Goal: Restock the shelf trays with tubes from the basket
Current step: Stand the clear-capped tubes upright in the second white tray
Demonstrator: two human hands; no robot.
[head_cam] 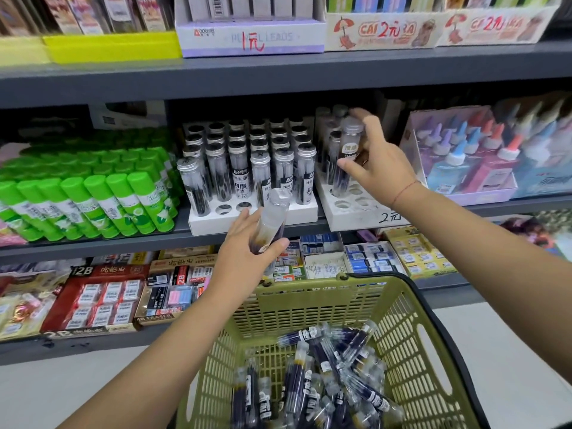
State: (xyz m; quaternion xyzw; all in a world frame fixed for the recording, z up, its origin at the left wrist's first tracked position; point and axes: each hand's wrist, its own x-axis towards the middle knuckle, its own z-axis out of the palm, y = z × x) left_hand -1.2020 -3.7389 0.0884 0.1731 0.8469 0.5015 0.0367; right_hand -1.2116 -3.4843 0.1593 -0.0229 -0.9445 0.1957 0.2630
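Note:
My right hand (379,164) grips a clear tube with dark refills (348,153), held upright over the holes of the right white shelf tray (356,216). My left hand (247,249) holds a second clear tube (272,224), tilted, just in front of the left white tray (291,213). That left tray carries several capped tubes (241,171) and has two bare holes in its front row. A few tubes stand at the back of the right tray. Below, the green basket (411,345) holds several loose tubes (325,376).
Green glue sticks (93,199) fill the shelf to the left of the trays. A box of coloured glue bottles (464,156) stands to the right. Eraser boxes (102,298) line the shelf below. The grey shelf above (278,75) overhangs the trays.

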